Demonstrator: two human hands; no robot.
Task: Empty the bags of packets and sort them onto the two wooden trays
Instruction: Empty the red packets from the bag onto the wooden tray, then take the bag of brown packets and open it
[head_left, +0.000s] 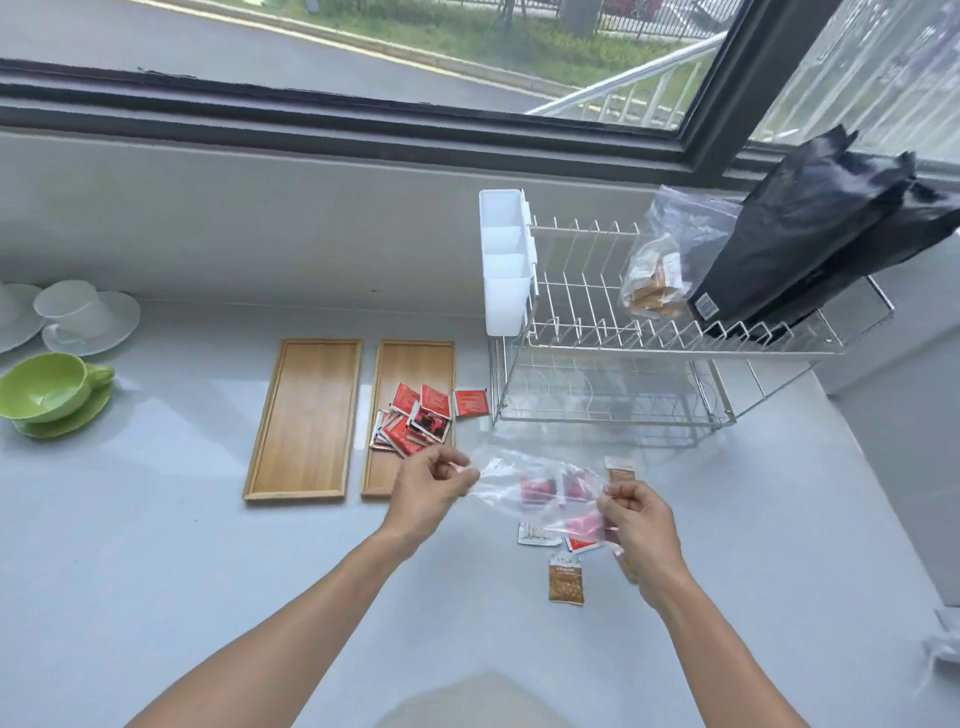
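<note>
A clear plastic bag hangs stretched above the counter, with a few red packets showing through it. My left hand pinches its left end and my right hand pinches its right end. Two wooden trays lie side by side: the left tray is bare, the right tray carries a pile of red packets. One red packet lies just right of that tray. A brown packet, a white packet and another brown one lie loose on the counter near the bag.
A wire dish rack with a white cutlery holder stands at the right, holding a clear bag of brown packets and black bags. A green cup on a saucer and white cups sit far left.
</note>
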